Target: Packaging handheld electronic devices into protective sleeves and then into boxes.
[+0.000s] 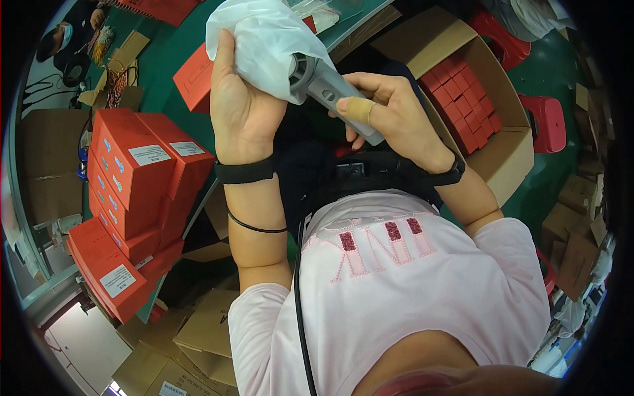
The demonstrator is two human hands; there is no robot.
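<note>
A grey handheld device (325,91) with a long handle, an oval button and a round, open-looking head is held in front of me. Its head sits partly inside a thin white plastic bag (259,41). My left hand (239,112) is closed on the bag from the left, thumb up along its side; the other fingers are hidden behind it. My right hand (395,112) grips the handle, its thumb with a tan wrap pressed near the button. Left of the bag, a red box (193,79) rests on the green table (160,78).
Stacked red boxes (129,188) stand at my left. On my right is an open cardboard carton (507,162) holding several small red boxes. Red stools (547,124) are beyond it, with more cartons (198,333) at lower left. Another person (69,49) is at the far left.
</note>
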